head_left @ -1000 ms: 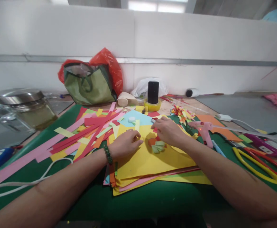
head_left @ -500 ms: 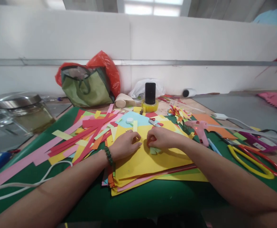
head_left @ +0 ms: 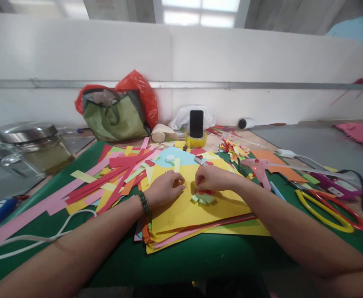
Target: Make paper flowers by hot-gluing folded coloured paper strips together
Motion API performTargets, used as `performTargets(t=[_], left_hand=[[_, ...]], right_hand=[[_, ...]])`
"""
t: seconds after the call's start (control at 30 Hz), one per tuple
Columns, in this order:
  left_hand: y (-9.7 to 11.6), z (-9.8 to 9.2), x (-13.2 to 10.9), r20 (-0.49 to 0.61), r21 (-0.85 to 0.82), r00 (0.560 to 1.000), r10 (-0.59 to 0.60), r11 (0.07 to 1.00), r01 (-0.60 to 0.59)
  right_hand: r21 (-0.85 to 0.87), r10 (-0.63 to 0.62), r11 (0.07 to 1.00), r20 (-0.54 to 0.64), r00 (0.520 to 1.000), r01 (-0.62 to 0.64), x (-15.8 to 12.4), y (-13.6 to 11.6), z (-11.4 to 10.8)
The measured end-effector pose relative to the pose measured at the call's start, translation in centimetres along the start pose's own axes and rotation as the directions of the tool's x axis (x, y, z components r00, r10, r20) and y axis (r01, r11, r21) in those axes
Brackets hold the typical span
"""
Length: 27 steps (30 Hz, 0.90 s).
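Observation:
On a stack of yellow paper (head_left: 175, 215) my right hand (head_left: 215, 179) pinches a small fringed paper flower (head_left: 203, 200). Pale green cut tabs fan out below the fingers, with a little red showing above them; the rest is hidden by the hand. To the left, my left hand (head_left: 165, 188) rests over the same sheet, its fingers loosely curled and a gap between them and the thumb. Nothing shows in it. A pale green strip (head_left: 177, 164) and a white round cap (head_left: 170, 158) lie just beyond it.
Coloured paper strips (head_left: 107, 178) are heaped left. At right lie a pink glue gun (head_left: 261, 169), scissors (head_left: 324, 211) and a finished-looking multicoloured paper flower (head_left: 233, 150). A phone (head_left: 196, 124) stands in a tape roll (head_left: 196, 141); a glass jar (head_left: 41, 149) and green bag (head_left: 114, 116) stand behind.
My right hand has turned and lifted slightly, so more of the pale green fringe shows, spread lower on the yellow sheet. My left hand has barely moved. The view has shifted a little.

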<state>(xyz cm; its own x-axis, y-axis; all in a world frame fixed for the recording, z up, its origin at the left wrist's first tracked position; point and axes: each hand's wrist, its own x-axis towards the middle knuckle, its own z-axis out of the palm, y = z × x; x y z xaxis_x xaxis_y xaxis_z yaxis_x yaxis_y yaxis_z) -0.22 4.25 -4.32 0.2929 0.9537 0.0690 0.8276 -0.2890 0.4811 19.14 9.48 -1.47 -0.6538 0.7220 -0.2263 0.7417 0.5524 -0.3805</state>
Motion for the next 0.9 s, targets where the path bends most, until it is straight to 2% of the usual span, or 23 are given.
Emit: performTargets(t=[0.2,0.33,0.5,0.6,0.73,0.8,0.9], left_hand=[[-0.1,0.1,0.1,-0.010,-0.013,1.000,0.006,1.000,-0.006],[0.0,0.0,0.1,-0.009,-0.016,1.000,-0.010,1.000,0.010],[0.0,-0.1,0.1,-0.011,-0.020,1.000,0.003,1.000,-0.004],[-0.1,-0.1,0.1,-0.020,-0.038,1.000,0.008,0.999,-0.009],[0.2,-0.1,0.2,-0.020,-0.194,1.000,0.010,0.981,-0.013],[0.5,-0.1,0.2,0.031,-0.342,0.999,0.027,0.940,-0.014],[1.0,-0.1,0.1,0.128,-0.500,0.991,0.044,0.866,0.026]], right_hand=[[-0.072,-0.022,0.997,-0.031,0.999,0.020,-0.2,0.1,-0.1],[-0.034,-0.033,0.999,-0.060,0.998,0.031,-0.6,0.1,-0.2],[0.059,-0.030,0.998,0.044,0.999,0.027,-0.7,0.1,-0.3],[0.067,-0.050,0.997,0.034,0.998,0.047,-0.8,0.1,-0.5],[0.212,-0.144,0.967,0.000,0.990,0.141,-0.9,0.2,-0.7],[0.287,-0.174,0.941,-0.049,0.983,0.181,-0.9,0.0,-0.5],[0.300,-0.172,0.928,-0.176,0.969,0.219,-0.8,-0.8,0.0]])
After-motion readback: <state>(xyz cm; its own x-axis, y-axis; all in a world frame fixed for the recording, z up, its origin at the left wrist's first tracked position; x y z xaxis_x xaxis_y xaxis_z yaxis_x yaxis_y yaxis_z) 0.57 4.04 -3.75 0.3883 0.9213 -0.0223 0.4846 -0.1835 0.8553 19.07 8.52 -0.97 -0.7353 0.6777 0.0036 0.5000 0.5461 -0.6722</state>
